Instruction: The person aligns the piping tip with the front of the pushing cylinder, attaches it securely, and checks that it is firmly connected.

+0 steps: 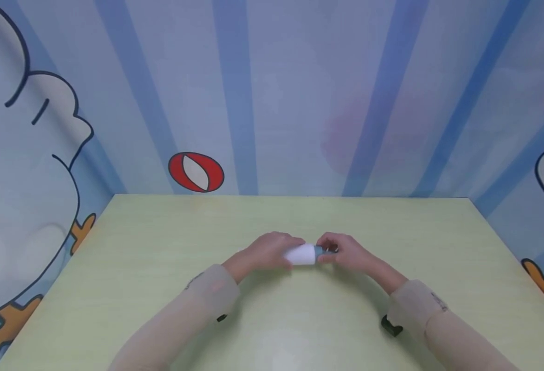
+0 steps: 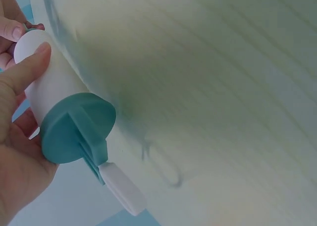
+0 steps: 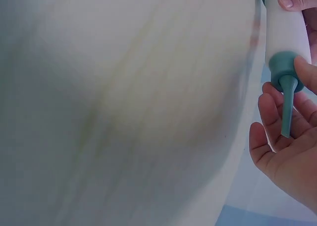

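A white tube-shaped bottle [image 1: 301, 254] with teal ends lies level between my two hands, over the table. My left hand [image 1: 272, 251] wraps round its white body, thumb along the side. In the left wrist view, that end has a teal disc [image 2: 55, 137] carrying a bracket and a narrow white handle-like piece [image 2: 121, 189]. The other end has a teal collar [image 3: 284, 65] and a thin spout [image 3: 287, 109] with a slanted tip. My right hand [image 1: 346, 251] pinches the collar between thumb and fingers, while the spout points into its palm.
The pale yellow-green table [image 1: 197, 221] stretches round both arms. Behind it rises a blue striped wall [image 1: 290, 103] with a printed red and white ball [image 1: 215, 172]. Cartoon figures cover the left and right sides. Dark clips show under both sleeves.
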`<control>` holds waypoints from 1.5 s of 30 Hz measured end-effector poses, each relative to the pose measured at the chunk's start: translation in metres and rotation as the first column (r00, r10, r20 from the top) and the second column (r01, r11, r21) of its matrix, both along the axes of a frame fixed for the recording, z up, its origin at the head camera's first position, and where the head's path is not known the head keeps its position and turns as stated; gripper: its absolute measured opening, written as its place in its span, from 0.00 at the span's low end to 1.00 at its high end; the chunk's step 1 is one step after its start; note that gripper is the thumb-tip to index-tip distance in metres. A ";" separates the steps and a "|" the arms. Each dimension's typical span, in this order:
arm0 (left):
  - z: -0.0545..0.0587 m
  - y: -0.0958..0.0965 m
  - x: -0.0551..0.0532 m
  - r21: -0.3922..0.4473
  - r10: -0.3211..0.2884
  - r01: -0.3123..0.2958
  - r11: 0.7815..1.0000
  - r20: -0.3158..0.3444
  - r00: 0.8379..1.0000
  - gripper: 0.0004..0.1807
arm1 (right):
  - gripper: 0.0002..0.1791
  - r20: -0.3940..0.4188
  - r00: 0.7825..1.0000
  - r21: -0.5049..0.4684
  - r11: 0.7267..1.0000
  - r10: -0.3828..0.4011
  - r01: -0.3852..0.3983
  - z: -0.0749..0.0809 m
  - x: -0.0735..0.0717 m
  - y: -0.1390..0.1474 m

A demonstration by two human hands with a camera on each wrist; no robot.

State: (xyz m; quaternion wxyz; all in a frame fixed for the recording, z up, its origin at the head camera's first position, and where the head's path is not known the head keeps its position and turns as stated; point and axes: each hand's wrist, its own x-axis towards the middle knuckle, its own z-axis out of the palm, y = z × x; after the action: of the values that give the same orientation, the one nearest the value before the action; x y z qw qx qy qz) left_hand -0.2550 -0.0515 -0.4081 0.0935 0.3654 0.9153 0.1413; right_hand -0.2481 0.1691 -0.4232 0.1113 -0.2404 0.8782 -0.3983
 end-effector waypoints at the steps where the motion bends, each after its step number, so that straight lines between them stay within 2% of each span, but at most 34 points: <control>1: 0.000 0.001 -0.001 -0.003 0.003 -0.003 1.000 0.004 1.000 0.33 | 0.12 0.009 1.000 0.001 1.000 -0.002 0.002 0.000 -0.001 0.001; 13: -0.001 0.019 -0.012 -0.089 0.038 -0.039 0.995 -0.014 0.999 0.31 | 0.13 0.053 0.997 0.038 0.998 -0.053 0.051 -0.005 -0.015 0.010; 20: 0.000 0.023 -0.015 -0.091 0.061 -0.062 0.994 -0.012 0.998 0.30 | 0.12 0.081 0.994 0.035 0.997 -0.072 0.069 -0.008 -0.018 0.017; 25: -0.003 0.020 -0.018 -0.082 0.100 -0.102 0.991 -0.032 0.995 0.28 | 0.13 0.071 0.992 0.038 0.994 -0.108 0.106 -0.009 -0.020 0.024; 28: -0.006 0.017 -0.019 -0.064 0.119 -0.120 0.991 -0.015 0.993 0.28 | 0.15 0.076 0.990 0.036 0.993 -0.115 0.113 -0.010 -0.021 0.028; 35: -0.008 0.015 -0.023 -0.039 0.125 -0.124 0.992 0.021 0.992 0.28 | 0.17 0.091 0.990 0.025 0.994 -0.110 0.109 -0.010 -0.022 0.030; 36: -0.016 0.014 -0.028 -0.023 0.106 -0.106 0.994 0.005 0.994 0.29 | 0.17 0.091 0.989 0.025 0.993 -0.113 0.111 -0.010 -0.022 0.030; 42: -0.015 0.013 -0.026 -0.034 0.096 -0.098 0.995 -0.046 0.994 0.33 | 0.19 0.084 0.991 0.032 0.994 -0.108 0.106 -0.011 -0.023 0.030; 43: -0.008 0.014 -0.020 -0.051 0.114 -0.116 0.992 -0.040 0.993 0.33 | 0.20 0.084 0.991 0.031 0.994 -0.106 0.103 -0.011 -0.023 0.030; 45: -0.007 0.013 -0.018 -0.052 0.119 -0.122 0.991 -0.061 0.991 0.33 | 0.20 0.083 0.990 0.027 0.994 -0.112 0.110 -0.011 -0.022 0.030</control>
State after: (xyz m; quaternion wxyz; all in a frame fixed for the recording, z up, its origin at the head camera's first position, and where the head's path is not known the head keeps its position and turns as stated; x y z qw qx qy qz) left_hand -0.2735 -0.0388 -0.4156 0.0683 0.3107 0.9416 0.1104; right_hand -0.2704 0.1990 -0.4338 0.1287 -0.1731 0.8890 -0.4039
